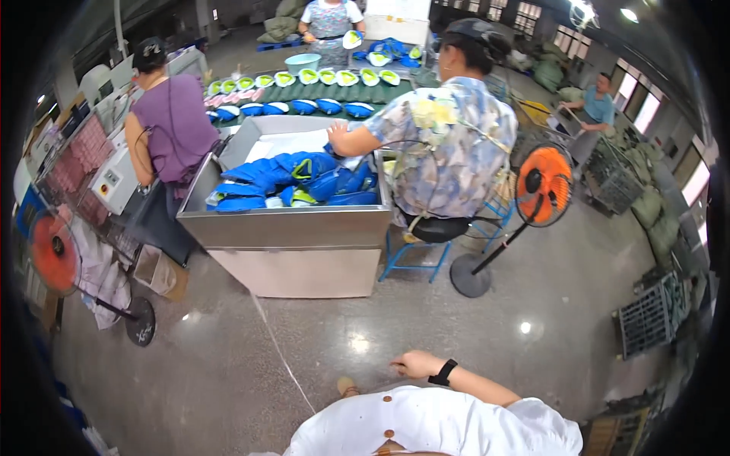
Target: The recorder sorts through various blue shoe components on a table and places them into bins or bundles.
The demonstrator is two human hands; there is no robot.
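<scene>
My right hand (414, 365) hangs in front of my white shirt (411, 418), over the grey floor. A black watch (442, 372) is on its wrist. Its fingers are loosely bent, the foremost one stretched out to the left, and I see nothing in them. My left hand is out of view. Ahead of me stands a metal-sided bin (289, 229) with a pile of blue fabric pieces (266, 173), some showing lime-green lining. The hand is well apart from it and touches nothing.
One person (456, 144) sits right of the bin, another in purple (175, 125) left of it. Rows of cupped green-lined pieces (308, 76) lie on the table behind. Orange fans (544, 186) stand either side. A crate (646, 319) is at right; a thin line crosses the floor.
</scene>
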